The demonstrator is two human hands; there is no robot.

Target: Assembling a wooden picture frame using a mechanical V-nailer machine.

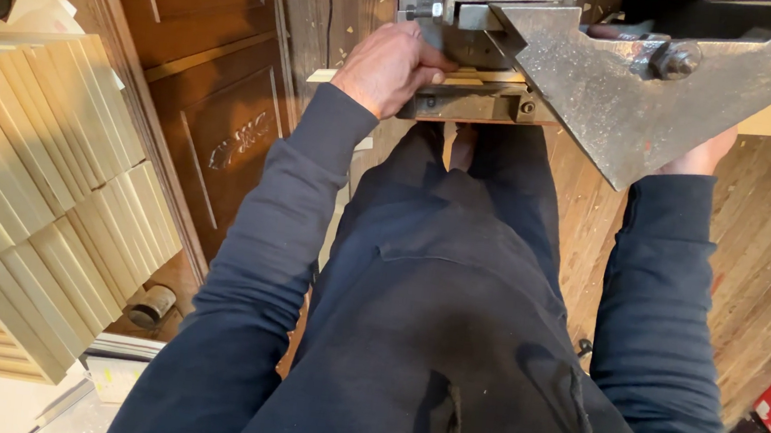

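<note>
Worn plank floor [765,237]; dark panelled door [218,84]; pale wood strips [33,208] stacked left, possibly mouldings.

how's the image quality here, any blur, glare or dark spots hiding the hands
Head view: warm, even light; the left hand is sharp and well lit on the pale wood strip. The right hand is mostly hidden behind the grey metal guard, only its edge showing. The dark sweatshirt loses detail in shadow. Wide-angle bending at the edges; no strong glare.

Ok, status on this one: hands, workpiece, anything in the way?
Left hand pressing pale wood strip against the machine. Right hand mostly hidden behind grey metal guard plate. Grip there unclear.
</note>
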